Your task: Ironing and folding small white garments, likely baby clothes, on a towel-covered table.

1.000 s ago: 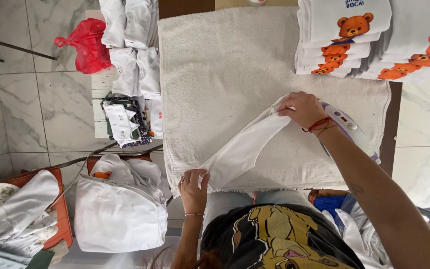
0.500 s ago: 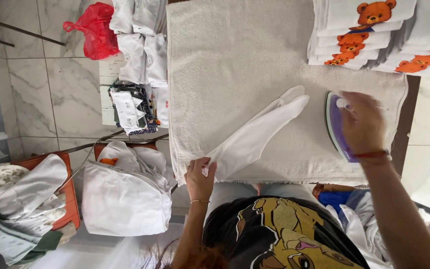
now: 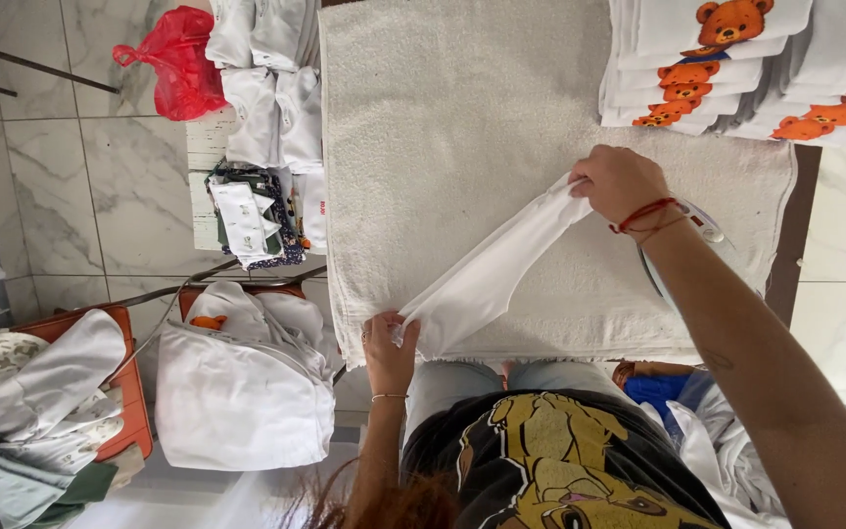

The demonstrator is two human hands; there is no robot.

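Leaving the iron, her right hand now pinches the far end of the white cloth; her left hand grips its near end, stretching it over the towel-covered counter. Light and limp, it's best held by the ends.

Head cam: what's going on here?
A person stands at a table covered with a white towel and holds a white cloth stretched between both hands. The left hand grips its near end at the towel's edge; the right hand grips the far end. An iron rests on the towel, partly hidden under the right forearm. Folded pieces with bear prints are stacked at the far right. More white garments lie piled to the left.
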